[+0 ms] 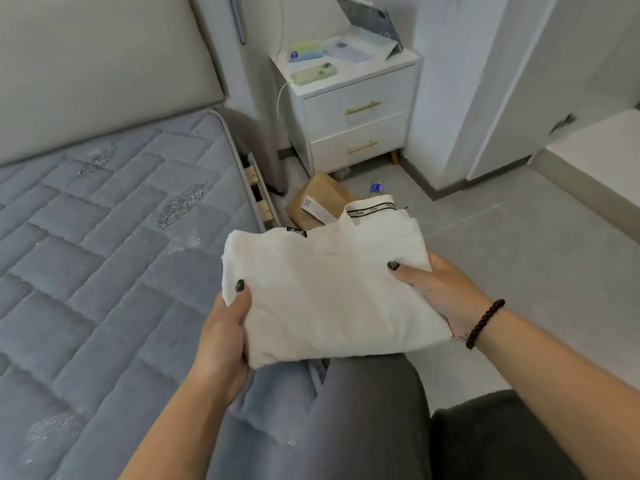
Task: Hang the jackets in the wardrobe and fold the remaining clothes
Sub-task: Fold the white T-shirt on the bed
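Folding step, nearly done: at centre frame the folded white garment (332, 292) is held over the lap, left hand (225, 327) and right hand (440, 292) each gripping an edge, thumb on top. Next, probably: set it flat on the mattress (104, 254), lower left.

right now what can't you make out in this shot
- Wardrobe: whether the tall white unit in the head view is one can't be told; the top edge cuts it off.
- Folded white garment: its type is unclear, since the folds hide its shape.
- Fingers of left hand and right hand: under the cloth; only the thumbs show.
- Print on the garment's neck tape and the cardboard box label: too small.
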